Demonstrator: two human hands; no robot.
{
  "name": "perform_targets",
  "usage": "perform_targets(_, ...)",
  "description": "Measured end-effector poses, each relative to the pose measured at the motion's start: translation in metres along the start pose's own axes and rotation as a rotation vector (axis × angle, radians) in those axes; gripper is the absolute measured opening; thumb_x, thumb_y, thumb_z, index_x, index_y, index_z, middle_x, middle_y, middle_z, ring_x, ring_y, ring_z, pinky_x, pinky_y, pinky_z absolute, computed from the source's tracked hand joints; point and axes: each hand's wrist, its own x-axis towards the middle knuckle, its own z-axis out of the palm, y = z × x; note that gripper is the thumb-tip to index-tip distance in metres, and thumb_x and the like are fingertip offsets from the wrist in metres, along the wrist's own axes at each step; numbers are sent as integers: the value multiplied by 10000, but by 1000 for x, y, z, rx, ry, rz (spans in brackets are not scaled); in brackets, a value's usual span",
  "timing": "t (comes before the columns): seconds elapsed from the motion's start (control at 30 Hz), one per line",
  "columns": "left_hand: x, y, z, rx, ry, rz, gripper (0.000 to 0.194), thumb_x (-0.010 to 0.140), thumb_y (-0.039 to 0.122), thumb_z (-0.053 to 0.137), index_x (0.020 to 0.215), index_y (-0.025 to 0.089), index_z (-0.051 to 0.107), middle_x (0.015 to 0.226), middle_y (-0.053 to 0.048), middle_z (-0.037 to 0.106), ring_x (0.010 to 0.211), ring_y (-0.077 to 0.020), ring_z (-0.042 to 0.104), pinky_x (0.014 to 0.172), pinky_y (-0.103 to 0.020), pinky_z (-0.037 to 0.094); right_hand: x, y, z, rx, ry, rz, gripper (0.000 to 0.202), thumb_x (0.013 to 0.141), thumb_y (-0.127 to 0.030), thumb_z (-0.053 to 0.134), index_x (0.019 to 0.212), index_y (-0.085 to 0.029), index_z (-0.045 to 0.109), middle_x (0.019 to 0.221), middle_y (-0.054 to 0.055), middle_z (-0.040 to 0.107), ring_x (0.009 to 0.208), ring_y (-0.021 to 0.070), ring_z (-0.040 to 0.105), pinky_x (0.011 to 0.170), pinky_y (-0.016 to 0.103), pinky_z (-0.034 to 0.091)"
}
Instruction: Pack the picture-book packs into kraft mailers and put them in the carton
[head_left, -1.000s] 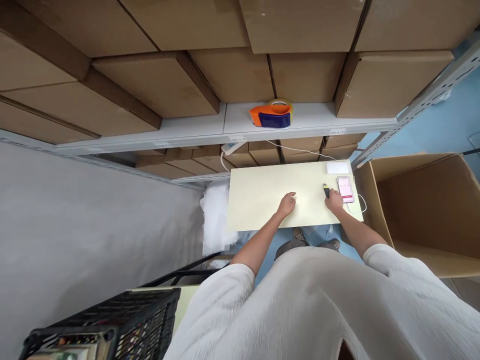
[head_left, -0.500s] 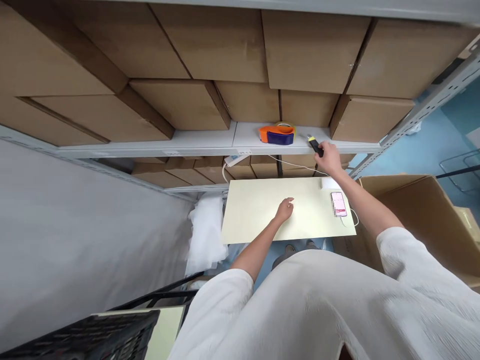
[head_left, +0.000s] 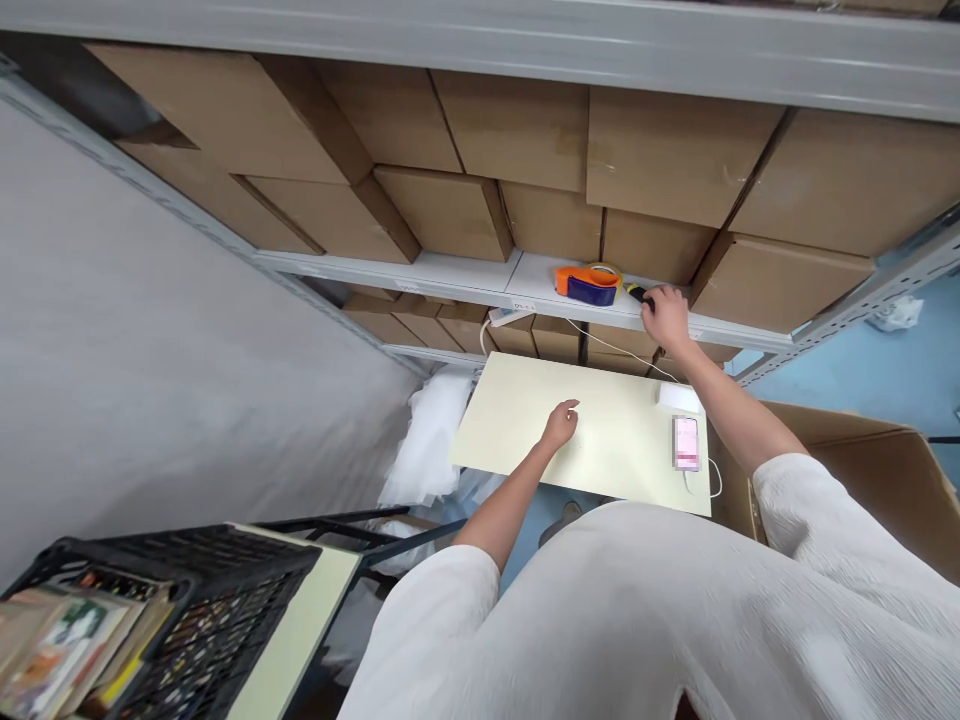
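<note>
My right hand [head_left: 667,314] is at the shelf edge, its fingers closed on a black and yellow cutter [head_left: 640,295] that lies low over the shelf board [head_left: 480,274]. Just left of the cutter sits an orange and purple tape dispenser [head_left: 589,286], with a roll of tape behind it. My left hand [head_left: 560,424] hovers over or rests on the pale tabletop [head_left: 510,410], fingers loosely curled, with nothing visible in it. On the table's right side lie a phone [head_left: 685,443] with a pink screen and a white box [head_left: 678,398].
Cardboard boxes [head_left: 517,130] fill the shelves. A large open carton [head_left: 862,480] stands to the right. White wrapping material [head_left: 431,435] hangs left of the table. At lower left, a black crate [head_left: 217,610] holds books or papers. White cables run behind and beside the table.
The view has turned, so the shelf and table appear tilted. My right hand has brought the cutter lower and closer to the tape dispenser. The left hand keeps its curled pose.
</note>
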Motion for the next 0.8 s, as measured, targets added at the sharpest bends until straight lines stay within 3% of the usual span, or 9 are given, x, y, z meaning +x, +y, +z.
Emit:
perform_targets(0.13,0,4,-5,-9,111,-13,430,989,108,567,1355,208,770,1445,-115,765,1222,-228,774,1198,-418,580,-25,-34,5,88,-102,-219,303,1059,-263,514,1253,-203,738,1327,170,703,1195,375,563,1050,512,442)
perform_targets(0.33,-25,-15,-33,-25,301,-58,455,1020,109,510,1397,205,746,1460,-113,750,1221,-217,757,1196,-394,571,-69,-100,58,233,-382,-435,258,1065,-245,530,1185,-210,755,1296,150,744,1189,343,588,1000,453,451)
perform_targets(0.57,-111,-67,-84,-44,583,-153,402,1019,122,538,1355,204,743,1406,-121,760,1198,-221,754,1127,-395,606,-109,-196,105,295,-628,-610,286,1069,-246,520,1206,-194,765,1302,161,758,1195,352,623,1030,477,465)
perform_targets(0.8,-215,-126,-152,-43,812,-185,393,999,103,542,1318,197,753,1368,-121,767,1189,-233,745,1104,-407,614,-144,-330,126,286,-684,-839,287,1068,-241,534,1228,-200,769,1324,162,754,1221,360,638,1040,469,468)
